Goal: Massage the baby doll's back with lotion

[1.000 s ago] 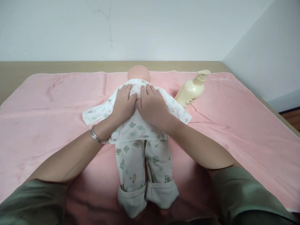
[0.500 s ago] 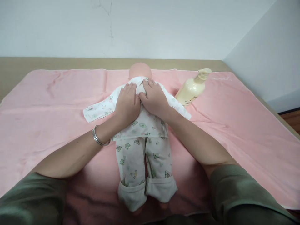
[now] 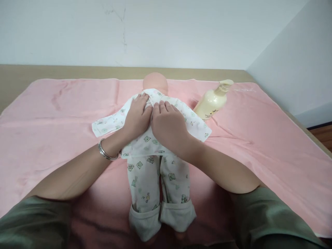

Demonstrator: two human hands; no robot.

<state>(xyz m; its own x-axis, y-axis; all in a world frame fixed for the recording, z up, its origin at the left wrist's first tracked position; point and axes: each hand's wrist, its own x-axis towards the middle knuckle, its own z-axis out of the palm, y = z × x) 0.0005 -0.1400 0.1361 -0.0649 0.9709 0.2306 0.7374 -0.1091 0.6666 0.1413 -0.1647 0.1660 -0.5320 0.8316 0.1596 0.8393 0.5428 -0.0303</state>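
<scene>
A baby doll [image 3: 155,83] lies face down, its legs toward me and its bald head at the far end. It wears a white printed top [image 3: 137,147] and matching trousers [image 3: 145,183] with turned-up cuffs. My left hand [image 3: 138,114] rests flat on the left side of the upper back, fingers stretched toward the head. My right hand [image 3: 169,126] lies palm down on the right side of the back, lower than the left, with its fingers extended close together. Both hands are open and hold nothing; the palms are hidden.
A pink blanket [image 3: 259,138] covers most of the wooden table [image 3: 85,72] beneath the doll. A cream pump bottle [image 3: 211,102] leans at a tilt beside the doll's right-hand sleeve. A white wall [image 3: 166,34] rises behind the table, and another stands at the right.
My right hand has slid down the doll's back toward me, and its thumb has tucked in. My left hand has shifted slightly left and stays on the upper back.
</scene>
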